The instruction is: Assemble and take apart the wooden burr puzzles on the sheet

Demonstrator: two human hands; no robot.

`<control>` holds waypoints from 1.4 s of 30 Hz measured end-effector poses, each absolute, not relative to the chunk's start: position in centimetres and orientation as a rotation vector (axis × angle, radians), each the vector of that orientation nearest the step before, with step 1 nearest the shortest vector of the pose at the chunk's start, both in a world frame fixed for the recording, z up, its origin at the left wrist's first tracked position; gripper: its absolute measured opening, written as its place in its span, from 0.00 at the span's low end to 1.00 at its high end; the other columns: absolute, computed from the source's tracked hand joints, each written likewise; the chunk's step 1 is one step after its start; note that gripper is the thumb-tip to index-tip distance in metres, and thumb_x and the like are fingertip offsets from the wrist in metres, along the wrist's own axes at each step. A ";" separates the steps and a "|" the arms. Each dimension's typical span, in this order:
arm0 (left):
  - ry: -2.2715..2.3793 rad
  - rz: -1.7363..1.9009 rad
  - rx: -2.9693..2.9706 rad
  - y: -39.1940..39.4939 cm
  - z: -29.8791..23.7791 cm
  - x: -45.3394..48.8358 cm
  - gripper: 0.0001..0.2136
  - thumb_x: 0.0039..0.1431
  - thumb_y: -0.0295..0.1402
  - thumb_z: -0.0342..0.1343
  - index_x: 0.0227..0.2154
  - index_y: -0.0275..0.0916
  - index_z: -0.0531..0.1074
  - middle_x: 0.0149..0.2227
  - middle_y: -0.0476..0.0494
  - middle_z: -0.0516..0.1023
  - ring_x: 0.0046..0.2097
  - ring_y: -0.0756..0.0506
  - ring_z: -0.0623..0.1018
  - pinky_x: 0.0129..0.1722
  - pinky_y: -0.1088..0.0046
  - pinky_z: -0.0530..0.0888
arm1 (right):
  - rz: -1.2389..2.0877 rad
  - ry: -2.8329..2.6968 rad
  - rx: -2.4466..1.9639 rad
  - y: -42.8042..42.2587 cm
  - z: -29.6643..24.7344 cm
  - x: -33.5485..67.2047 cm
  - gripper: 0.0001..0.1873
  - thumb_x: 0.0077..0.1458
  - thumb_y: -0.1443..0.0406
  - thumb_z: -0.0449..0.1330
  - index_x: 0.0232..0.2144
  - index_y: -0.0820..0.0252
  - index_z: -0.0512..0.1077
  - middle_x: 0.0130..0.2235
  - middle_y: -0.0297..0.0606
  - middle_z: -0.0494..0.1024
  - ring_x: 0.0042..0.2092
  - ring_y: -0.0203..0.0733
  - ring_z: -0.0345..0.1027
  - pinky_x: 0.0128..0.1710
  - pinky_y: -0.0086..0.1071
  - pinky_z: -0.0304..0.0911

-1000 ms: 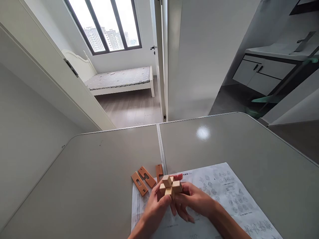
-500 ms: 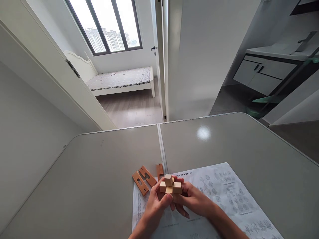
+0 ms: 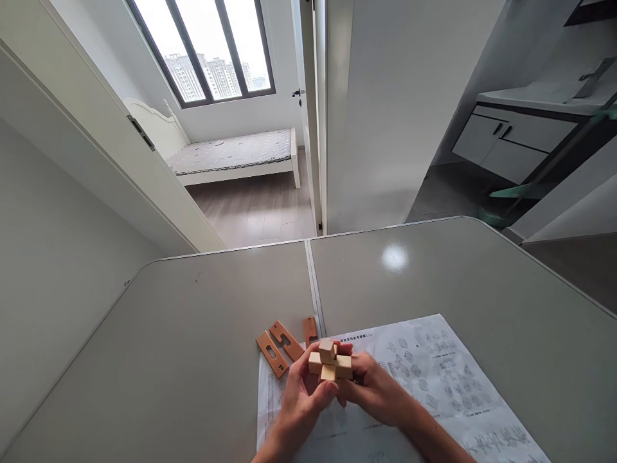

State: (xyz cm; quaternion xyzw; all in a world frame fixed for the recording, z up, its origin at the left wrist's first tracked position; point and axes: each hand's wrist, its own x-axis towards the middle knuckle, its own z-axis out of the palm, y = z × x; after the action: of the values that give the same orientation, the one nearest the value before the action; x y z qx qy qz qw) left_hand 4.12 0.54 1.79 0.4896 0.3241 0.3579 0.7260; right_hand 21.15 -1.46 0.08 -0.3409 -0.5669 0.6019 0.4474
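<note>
A pale wooden burr puzzle [image 3: 330, 361], made of interlocking square sticks in a cross shape, is held above the sheet near the table's front. My left hand [image 3: 304, 397] grips it from the left, with the thumb pressed at its near lower side. On the other side, my right hand [image 3: 373, 386] closes round it, fingers partly hidden beneath and behind. One block stands up at the top of the puzzle. Under both hands lies a printed instruction sheet [image 3: 446, 386] with small line diagrams.
Left of my hands lie two flat brown wooden pieces, a slotted one marked 2 [image 3: 272, 354] and a notched one [image 3: 286, 340]. A third brown piece [image 3: 310, 330] lies behind the puzzle. A metal seam [image 3: 312, 276] crosses the grey table [image 3: 193, 347].
My right hand's lower fingers have drawn in under the puzzle. The puzzle has shifted very slightly, and both hands still hold it.
</note>
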 end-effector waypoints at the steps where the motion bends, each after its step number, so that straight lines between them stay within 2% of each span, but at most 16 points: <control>1: 0.707 0.787 1.077 0.6 1.8 4.1 0.34 0.53 0.59 0.68 0.56 0.43 0.77 0.57 0.34 0.81 0.45 0.34 0.83 0.37 0.62 0.82 | 1.486 -1.402 -0.849 -1.5 0.1 21.1 0.26 0.69 0.52 0.59 0.21 0.59 0.66 0.24 0.31 0.65 0.27 0.35 0.57 0.28 0.31 0.53; 3: 0.701 0.790 1.079 0.6 1.9 4.1 0.33 0.52 0.57 0.70 0.56 0.43 0.77 0.57 0.34 0.81 0.50 0.31 0.82 0.45 0.56 0.82 | 1.478 -1.394 -0.869 -1.5 0.0 21.1 0.26 0.69 0.53 0.58 0.21 0.58 0.65 0.24 0.31 0.64 0.27 0.35 0.56 0.27 0.31 0.53; 7: 0.721 0.814 1.088 0.6 2.1 4.0 0.34 0.51 0.58 0.70 0.55 0.42 0.76 0.58 0.33 0.80 0.57 0.28 0.79 0.59 0.48 0.76 | 1.453 -1.386 -0.914 -1.6 0.1 21.0 0.25 0.69 0.53 0.59 0.22 0.57 0.64 0.24 0.30 0.64 0.26 0.35 0.55 0.27 0.31 0.53; 12: 0.766 0.842 1.097 0.5 2.5 4.0 0.34 0.51 0.58 0.70 0.54 0.41 0.77 0.57 0.32 0.80 0.61 0.27 0.77 0.62 0.46 0.73 | 1.405 -1.406 -0.915 -1.7 0.4 20.8 0.25 0.69 0.54 0.58 0.22 0.57 0.63 0.23 0.30 0.63 0.26 0.35 0.54 0.27 0.31 0.52; 17: 0.772 0.866 1.100 0.3 2.4 4.0 0.33 0.52 0.57 0.70 0.55 0.42 0.77 0.57 0.33 0.81 0.61 0.29 0.77 0.64 0.49 0.72 | 1.390 -1.397 -0.921 -1.8 0.4 20.6 0.24 0.70 0.56 0.58 0.22 0.57 0.63 0.23 0.29 0.62 0.25 0.34 0.53 0.26 0.31 0.51; 25: 0.773 0.869 1.175 0.4 2.0 3.8 0.31 0.57 0.54 0.68 0.57 0.41 0.74 0.58 0.32 0.80 0.63 0.28 0.75 0.64 0.50 0.72 | 1.378 -1.394 -0.939 -2.0 0.0 20.6 0.24 0.69 0.54 0.58 0.24 0.57 0.60 0.24 0.28 0.58 0.27 0.35 0.49 0.26 0.31 0.49; 28: 0.796 0.875 1.237 0.5 2.1 3.9 0.29 0.58 0.52 0.68 0.57 0.41 0.74 0.57 0.33 0.80 0.60 0.31 0.77 0.61 0.56 0.75 | 1.386 -1.365 -0.952 -2.0 0.0 20.5 0.22 0.67 0.55 0.60 0.24 0.57 0.62 0.25 0.29 0.58 0.28 0.35 0.48 0.27 0.31 0.49; 33: 0.859 0.892 1.416 0.4 2.2 4.2 0.26 0.58 0.45 0.69 0.57 0.43 0.74 0.55 0.38 0.80 0.52 0.37 0.80 0.54 0.64 0.79 | 1.469 -1.236 -0.904 -1.9 0.2 20.3 0.12 0.59 0.61 0.65 0.27 0.59 0.70 0.28 0.31 0.66 0.30 0.37 0.56 0.30 0.30 0.55; 37: 0.857 0.897 1.446 0.4 2.0 4.4 0.27 0.58 0.49 0.68 0.57 0.44 0.73 0.54 0.41 0.80 0.48 0.40 0.81 0.51 0.66 0.80 | 1.501 -1.240 -0.868 -1.9 -0.1 20.4 0.09 0.59 0.64 0.64 0.28 0.60 0.72 0.29 0.32 0.69 0.30 0.37 0.60 0.31 0.30 0.58; 42: 0.827 0.887 1.422 0.5 2.2 4.2 0.28 0.57 0.52 0.68 0.55 0.43 0.74 0.52 0.40 0.81 0.47 0.39 0.81 0.46 0.66 0.81 | 1.519 -1.288 -0.830 -1.9 -0.3 20.6 0.15 0.65 0.58 0.62 0.30 0.61 0.75 0.29 0.33 0.70 0.31 0.38 0.61 0.31 0.31 0.59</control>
State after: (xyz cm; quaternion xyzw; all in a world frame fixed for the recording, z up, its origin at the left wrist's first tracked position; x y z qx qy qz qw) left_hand 4.18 0.52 2.19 0.6119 0.3560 0.3818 0.5942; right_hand 20.57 -1.92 -0.33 -0.3391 -0.5261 0.6204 0.4726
